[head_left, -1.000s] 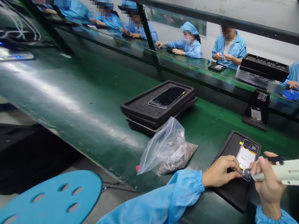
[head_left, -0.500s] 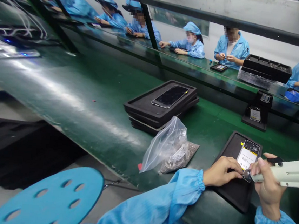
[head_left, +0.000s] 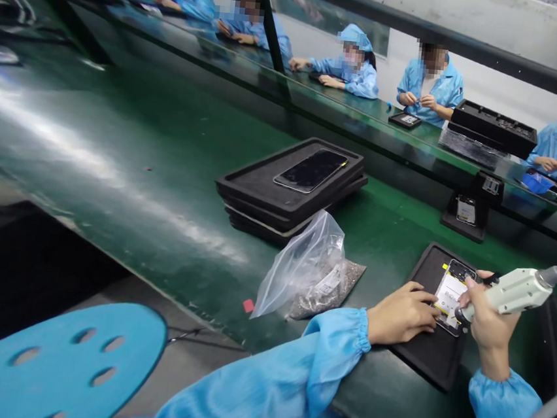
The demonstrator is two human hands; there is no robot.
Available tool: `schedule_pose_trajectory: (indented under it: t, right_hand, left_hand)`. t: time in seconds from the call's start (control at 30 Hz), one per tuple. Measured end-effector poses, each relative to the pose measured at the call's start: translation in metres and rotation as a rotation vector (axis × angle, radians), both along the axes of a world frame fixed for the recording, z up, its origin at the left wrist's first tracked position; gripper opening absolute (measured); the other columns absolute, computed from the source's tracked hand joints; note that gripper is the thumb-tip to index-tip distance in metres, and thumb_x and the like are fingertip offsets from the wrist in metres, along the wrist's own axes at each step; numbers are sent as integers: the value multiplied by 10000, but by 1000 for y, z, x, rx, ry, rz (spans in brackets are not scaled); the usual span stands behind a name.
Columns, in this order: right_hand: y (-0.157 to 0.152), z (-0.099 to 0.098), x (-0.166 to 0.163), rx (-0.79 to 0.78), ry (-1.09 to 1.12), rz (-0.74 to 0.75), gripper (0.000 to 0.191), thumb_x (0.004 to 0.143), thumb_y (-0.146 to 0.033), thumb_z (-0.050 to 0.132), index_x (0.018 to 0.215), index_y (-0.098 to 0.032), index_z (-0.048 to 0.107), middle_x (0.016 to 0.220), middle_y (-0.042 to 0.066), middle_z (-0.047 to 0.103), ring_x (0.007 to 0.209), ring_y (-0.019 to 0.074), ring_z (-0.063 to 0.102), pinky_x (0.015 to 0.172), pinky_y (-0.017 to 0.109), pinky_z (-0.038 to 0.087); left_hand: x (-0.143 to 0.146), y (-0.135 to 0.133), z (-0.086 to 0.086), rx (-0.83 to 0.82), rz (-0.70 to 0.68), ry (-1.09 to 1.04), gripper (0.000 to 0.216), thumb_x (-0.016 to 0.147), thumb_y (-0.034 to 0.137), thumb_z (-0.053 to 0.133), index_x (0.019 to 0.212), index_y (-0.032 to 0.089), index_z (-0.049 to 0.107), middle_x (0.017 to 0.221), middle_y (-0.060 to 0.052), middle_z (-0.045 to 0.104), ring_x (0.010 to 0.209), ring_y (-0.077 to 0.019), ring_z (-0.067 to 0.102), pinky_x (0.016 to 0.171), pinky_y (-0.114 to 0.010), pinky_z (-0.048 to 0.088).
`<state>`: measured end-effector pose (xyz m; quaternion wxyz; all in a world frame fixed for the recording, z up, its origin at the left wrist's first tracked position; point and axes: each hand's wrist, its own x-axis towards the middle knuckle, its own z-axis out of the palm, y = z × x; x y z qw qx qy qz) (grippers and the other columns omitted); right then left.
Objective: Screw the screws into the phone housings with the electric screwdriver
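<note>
An opened phone [head_left: 449, 294] with its white battery and inner parts showing lies in a black foam tray [head_left: 423, 354] on the green bench. My left hand [head_left: 403, 315] rests at the phone's left edge, fingers stretched out and touching it, gripping nothing. Wrapped round a pale electric screwdriver [head_left: 521, 293] with a grey hose is my right hand [head_left: 491, 325]. The screwdriver's dark nose is over the phone's lower right part; whether its tip touches a screw cannot be made out.
A clear zip bag [head_left: 320, 285] of tiny metal pieces lies left of my tray. Behind it, stacked black trays [head_left: 255, 197] carry a phone [head_left: 312, 171]. A blue chair with holes [head_left: 61, 362] stands at lower left. Several co-workers sit across the bench.
The screwdriver has tilted, and its nose has shifted from the phone's bottom edge onto its lower right. My left fingers have gone from pinching near the nose to lying along the phone's edge.
</note>
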<state>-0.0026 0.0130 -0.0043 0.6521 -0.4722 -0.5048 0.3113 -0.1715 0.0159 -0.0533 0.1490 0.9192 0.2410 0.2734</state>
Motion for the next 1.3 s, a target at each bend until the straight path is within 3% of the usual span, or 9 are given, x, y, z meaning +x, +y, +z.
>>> schedule_pose_trajectory:
  t: [0.27,0.37,0.53,0.63,0.8,0.97,1.13,1.3]
  right_hand:
    - [7,-9,-4,-14,49,18,313,714,-310,764,869,-135,556,495,-29,552,389,145,503,418,263,412]
    - [7,-11,-3,-23,35,15,266,719,-305,761,716,-143,551,500,-19,547,402,143,512,435,272,422]
    - [8,-15,-1,-27,-12,6,388,727,-315,753,514,-158,470,494,6,543,415,136,516,465,279,436]
    - [9,-15,-1,-28,-17,30,345,729,-323,751,566,-157,496,495,4,547,411,145,517,447,281,431]
    - [10,-6,-7,-63,-60,102,310,714,-338,751,825,-142,539,485,-25,551,392,149,511,430,277,439]
    - [10,-4,-8,-77,-76,114,313,714,-339,732,847,-143,528,473,-27,552,389,154,513,418,270,434]
    - [8,-9,-4,-66,-53,119,257,740,-305,715,826,-147,532,492,-31,555,407,149,517,448,275,443]
    - [10,-12,-6,-70,-63,134,261,725,-318,715,799,-149,530,480,-29,549,428,159,531,511,305,470]
  left_hand:
    - [3,-3,0,57,-4,68,81,874,193,601,810,200,651,1058,-15,709,1106,-199,591,917,-323,353]
    - [3,-3,0,54,-5,58,91,871,184,600,795,196,648,1047,-14,711,1091,-198,599,908,-324,357]
    - [2,-3,2,19,6,58,118,869,177,590,782,213,661,1030,-10,711,1093,-184,593,937,-314,363]
    - [3,-4,2,0,5,68,121,868,183,589,785,219,669,1033,-12,710,1095,-186,593,952,-316,365]
    - [3,-3,1,-15,-3,67,114,872,180,592,795,214,669,1061,-16,709,1129,-208,581,949,-333,361]
    - [2,-2,-1,-46,-9,46,107,872,173,598,795,209,664,1094,-14,702,1152,-218,570,953,-343,358]
    - [2,-3,0,-186,18,-162,95,862,160,605,839,186,692,1052,-46,710,1056,-195,616,915,-289,424]
    - [1,-1,2,-335,155,-447,88,804,156,647,833,147,729,890,-62,699,824,-152,647,782,-225,491]
